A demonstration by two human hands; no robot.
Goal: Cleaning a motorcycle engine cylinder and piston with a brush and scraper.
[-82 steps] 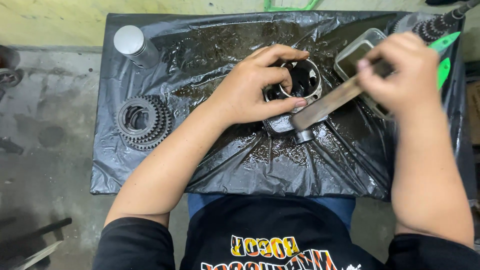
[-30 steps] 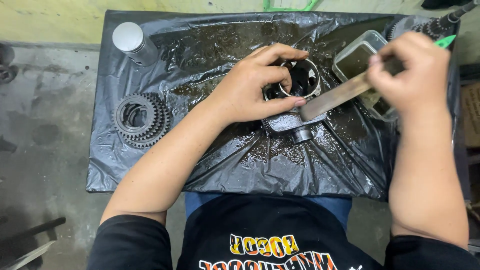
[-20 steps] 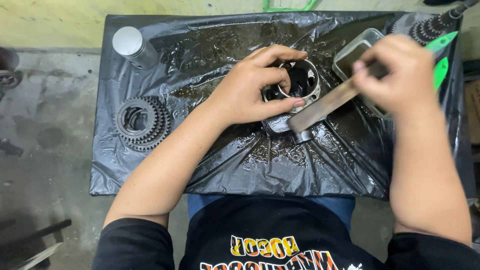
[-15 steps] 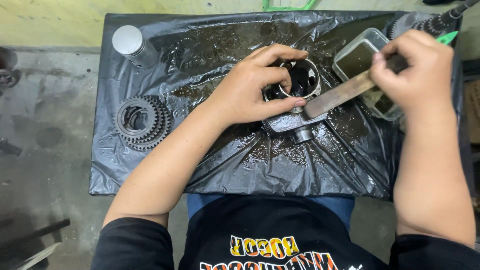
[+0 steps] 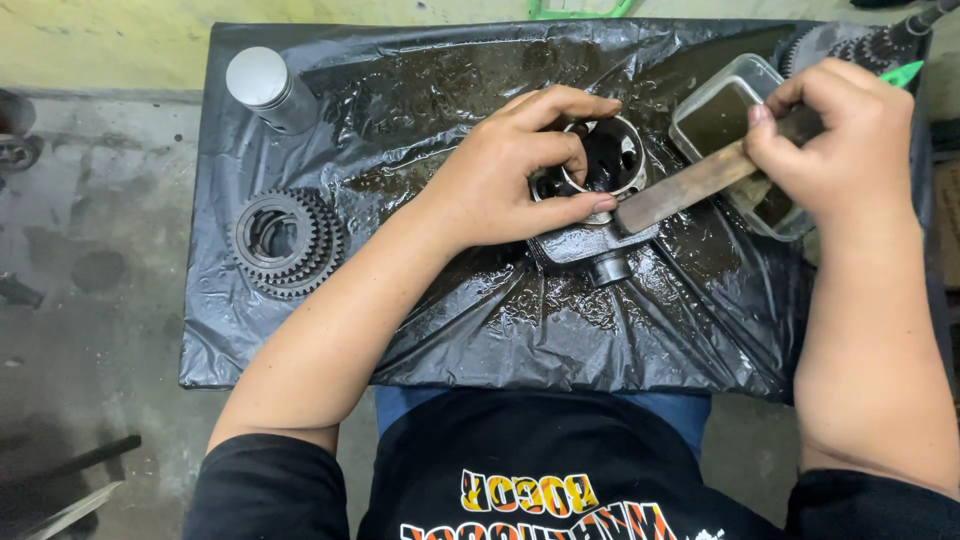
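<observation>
My left hand [image 5: 510, 170] grips a grey metal engine cylinder block [image 5: 592, 245], thumb on its near side and fingers over the round bore [image 5: 612, 160]. A flat metal scraper blade [image 5: 690, 185] is held in my right hand [image 5: 840, 135], slanting down to the left. Its tip rests against the block's right edge. Both lie over a wet, oily black plastic sheet [image 5: 450, 300] spread on a table.
A clear plastic tub of dark liquid [image 5: 715, 110] sits under my right hand. A stack of gears [image 5: 285, 240] lies at the left, a silver piston [image 5: 268, 88] at the far left corner. Another gear cluster [image 5: 850, 45] is at the far right. Concrete floor lies to the left.
My right hand has rocked the scraper back and forth along the block's edge. The left hand and the block have stayed put.
</observation>
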